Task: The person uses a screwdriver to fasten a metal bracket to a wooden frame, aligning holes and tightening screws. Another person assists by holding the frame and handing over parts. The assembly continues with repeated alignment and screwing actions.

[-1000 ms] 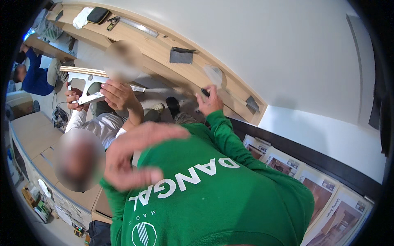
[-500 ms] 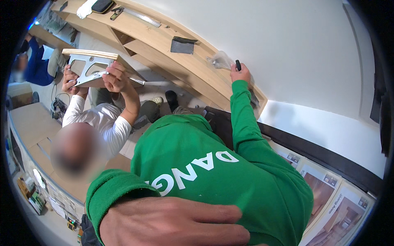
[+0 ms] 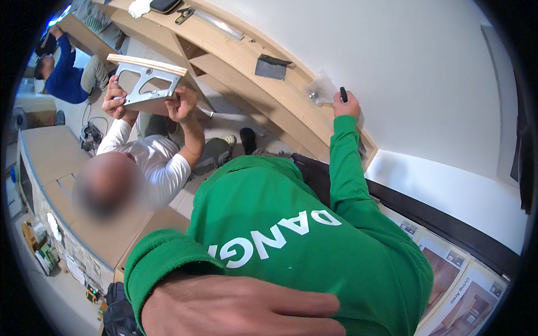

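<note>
The white wall (image 3: 392, 73) fills the far right of the view, and a long wooden shelf unit (image 3: 263, 95) runs along its foot. Near the camera, the wearer's green sweatshirt (image 3: 291, 246) takes up most of the lower middle.

The left hand (image 3: 241, 308) lies flat across the bottom of the picture, close to the lens, fingers pressed together and holding nothing.

The right arm stretches far up to the shelf top. There the right hand (image 3: 346, 105) closes round a small black marker-like tool (image 3: 343, 93), which sticks up above the fingers. Just left of it, touching the shelf top, lies a clear plastic bag (image 3: 320, 89) of small fittings.

To the left, a co-worker in a white shirt (image 3: 148, 162) holds up a wooden board with a grey metal bracket (image 3: 147, 78) in both hands.
</note>
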`<state>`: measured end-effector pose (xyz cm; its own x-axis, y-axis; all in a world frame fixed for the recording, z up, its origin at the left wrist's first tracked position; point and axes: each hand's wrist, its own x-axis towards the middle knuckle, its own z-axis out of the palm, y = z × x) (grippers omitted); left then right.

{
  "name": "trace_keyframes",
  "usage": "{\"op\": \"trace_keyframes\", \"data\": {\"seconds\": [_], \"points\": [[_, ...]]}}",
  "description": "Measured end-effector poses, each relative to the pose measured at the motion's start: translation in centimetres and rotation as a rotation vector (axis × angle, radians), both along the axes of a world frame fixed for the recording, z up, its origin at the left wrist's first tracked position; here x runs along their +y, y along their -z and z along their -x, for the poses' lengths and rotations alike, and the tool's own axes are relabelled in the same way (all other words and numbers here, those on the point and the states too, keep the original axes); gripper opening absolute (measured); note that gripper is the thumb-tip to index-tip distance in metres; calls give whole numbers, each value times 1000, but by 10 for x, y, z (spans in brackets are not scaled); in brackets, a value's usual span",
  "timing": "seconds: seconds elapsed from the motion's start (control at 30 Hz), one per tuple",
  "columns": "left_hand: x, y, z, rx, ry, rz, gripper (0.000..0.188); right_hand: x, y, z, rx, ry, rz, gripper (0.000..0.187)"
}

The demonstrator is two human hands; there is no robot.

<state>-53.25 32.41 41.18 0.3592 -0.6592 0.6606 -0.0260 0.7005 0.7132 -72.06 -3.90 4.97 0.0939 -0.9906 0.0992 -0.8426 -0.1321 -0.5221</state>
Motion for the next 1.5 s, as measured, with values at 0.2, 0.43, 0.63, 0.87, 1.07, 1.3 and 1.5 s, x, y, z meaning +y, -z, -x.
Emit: {"op": "trace_keyframes", "data": {"seconds": [0.2, 0.43, 0.63, 0.87, 1.07, 1.3, 1.5], "points": [[-5, 1, -35, -101, 37, 21, 32, 8, -1, 9, 49, 12, -55, 30], [18, 35, -141, -255, 341, -309, 67, 23, 13, 18, 32, -72, -20, 32], [49, 177, -144, 109, 6, -997, 62, 40, 23, 14, -43, -78, -75, 38], [128, 399, -130, -130, -62, -1588, 52, 61, 7, 5, 9, -104, -123, 54], [198, 489, -104, 287, -2, -1784, 48, 75, 6, -2, -30, -133, -215, 62], [254, 514, -94, 867, -252, -1839, 37, 85, 1, -7, -20, -181, -205, 69], [276, 521, -92, 963, -312, -1800, 33, 96, -9, -19, -84, -165, -85, 50]]}}
